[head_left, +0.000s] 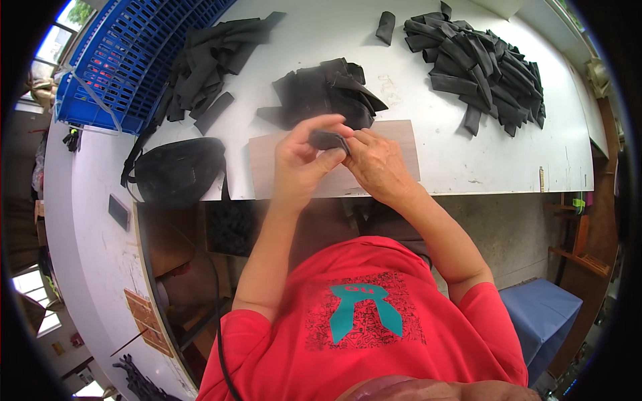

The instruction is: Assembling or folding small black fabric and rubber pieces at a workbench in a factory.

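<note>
Fingers of both hands are covering most of a small black strip [329, 140], so its full shape and length are hard to make out; only a dark folded end is showing between the fingertips. The left hand [304, 160] is pinching the strip from its left side, thumb and forefinger closed on it. The right hand [378, 160] is gripping the strip's other end, fingers curled tight together. Both hands are hovering over a brown board [401, 150] lying on the white bench [468, 160]. Just behind them a pile of black strips [328, 90] is lying, with a larger heap [481, 67] to the right and another [214, 57] to the left, beside a blue crate [127, 67]. A black pouch [177, 170] is sitting at the bench's edge, partly overhanging.
</note>
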Action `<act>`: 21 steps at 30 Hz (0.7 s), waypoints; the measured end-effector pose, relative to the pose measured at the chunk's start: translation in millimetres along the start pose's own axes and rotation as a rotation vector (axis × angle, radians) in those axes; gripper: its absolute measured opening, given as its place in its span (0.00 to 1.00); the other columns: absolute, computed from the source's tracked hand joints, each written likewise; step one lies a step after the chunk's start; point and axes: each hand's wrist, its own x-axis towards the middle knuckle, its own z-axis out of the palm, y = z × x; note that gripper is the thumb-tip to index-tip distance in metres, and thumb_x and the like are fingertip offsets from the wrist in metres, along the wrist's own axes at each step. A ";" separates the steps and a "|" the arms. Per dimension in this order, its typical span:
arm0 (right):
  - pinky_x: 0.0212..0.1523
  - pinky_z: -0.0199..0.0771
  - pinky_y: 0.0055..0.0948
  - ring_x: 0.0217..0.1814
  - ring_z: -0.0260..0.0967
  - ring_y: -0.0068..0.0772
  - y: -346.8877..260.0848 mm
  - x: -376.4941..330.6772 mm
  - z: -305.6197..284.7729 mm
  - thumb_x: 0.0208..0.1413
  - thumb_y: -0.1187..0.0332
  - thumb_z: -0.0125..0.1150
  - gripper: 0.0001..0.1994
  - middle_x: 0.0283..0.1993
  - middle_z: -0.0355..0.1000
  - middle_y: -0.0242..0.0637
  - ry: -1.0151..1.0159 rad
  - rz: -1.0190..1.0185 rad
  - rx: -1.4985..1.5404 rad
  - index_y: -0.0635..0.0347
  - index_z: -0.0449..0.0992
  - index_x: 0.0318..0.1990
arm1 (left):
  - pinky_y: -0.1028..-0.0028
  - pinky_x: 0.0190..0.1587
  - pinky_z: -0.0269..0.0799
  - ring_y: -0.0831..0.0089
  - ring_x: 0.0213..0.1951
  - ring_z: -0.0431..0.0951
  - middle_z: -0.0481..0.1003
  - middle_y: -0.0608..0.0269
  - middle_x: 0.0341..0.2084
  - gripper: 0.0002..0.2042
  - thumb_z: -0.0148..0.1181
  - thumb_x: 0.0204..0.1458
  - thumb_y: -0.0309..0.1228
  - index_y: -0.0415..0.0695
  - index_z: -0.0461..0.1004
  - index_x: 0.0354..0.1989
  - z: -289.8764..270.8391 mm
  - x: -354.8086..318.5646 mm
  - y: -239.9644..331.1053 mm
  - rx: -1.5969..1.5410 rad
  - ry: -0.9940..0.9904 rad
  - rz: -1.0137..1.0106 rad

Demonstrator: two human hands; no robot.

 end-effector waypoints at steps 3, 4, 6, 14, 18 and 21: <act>0.22 0.65 0.35 0.23 0.65 0.38 -6.7 9.2 -14.3 0.45 0.68 0.60 0.07 0.23 0.66 0.37 0.174 -0.117 0.163 0.60 0.70 0.24 | 0.78 0.38 0.66 0.76 0.32 0.71 0.74 0.62 0.29 0.08 0.65 0.40 0.22 0.37 0.73 0.29 10.0 7.1 23.3 0.232 -0.159 0.013; 0.22 0.65 0.35 0.23 0.65 0.38 0.2 -4.0 -1.6 0.45 0.68 0.60 0.07 0.23 0.66 0.37 0.177 -0.105 0.158 0.60 0.70 0.24 | 0.79 0.35 0.66 0.77 0.31 0.71 0.73 0.63 0.28 0.07 0.65 0.39 0.22 0.37 0.73 0.27 17.2 6.6 27.1 0.422 -0.221 0.060; 0.23 0.65 0.34 0.23 0.64 0.41 21.4 -30.5 35.5 0.46 0.69 0.59 0.07 0.22 0.66 0.39 0.093 0.136 0.397 0.62 0.69 0.24 | 0.81 0.32 0.65 0.80 0.28 0.69 0.72 0.66 0.25 0.05 0.63 0.40 0.19 0.37 0.73 0.25 16.0 4.4 12.6 0.715 -0.189 0.102; 0.26 0.67 0.38 0.26 0.67 0.45 2.7 -8.6 7.3 0.50 0.66 0.56 0.08 0.23 0.68 0.41 -0.079 0.172 0.298 0.62 0.72 0.28 | 0.79 0.41 0.67 0.78 0.34 0.72 0.73 0.63 0.30 0.14 0.62 0.45 0.23 0.36 0.69 0.40 12.0 -9.0 11.2 0.508 -0.079 0.225; 0.26 0.67 0.37 0.27 0.68 0.44 -5.7 1.9 -10.8 0.51 0.65 0.56 0.10 0.23 0.68 0.41 -0.115 0.175 0.263 0.63 0.71 0.27 | 0.75 0.46 0.66 0.74 0.36 0.73 0.74 0.57 0.33 0.09 0.56 0.51 0.24 0.35 0.70 0.39 11.7 -12.1 17.4 0.340 -0.020 0.221; 0.26 0.67 0.36 0.27 0.68 0.44 -9.3 10.7 -19.7 0.50 0.63 0.57 0.12 0.23 0.69 0.41 -0.166 0.141 0.186 0.64 0.70 0.24 | 0.70 0.46 0.67 0.68 0.37 0.74 0.74 0.54 0.33 0.09 0.51 0.55 0.30 0.37 0.71 0.37 7.6 -10.8 23.9 0.020 0.097 0.263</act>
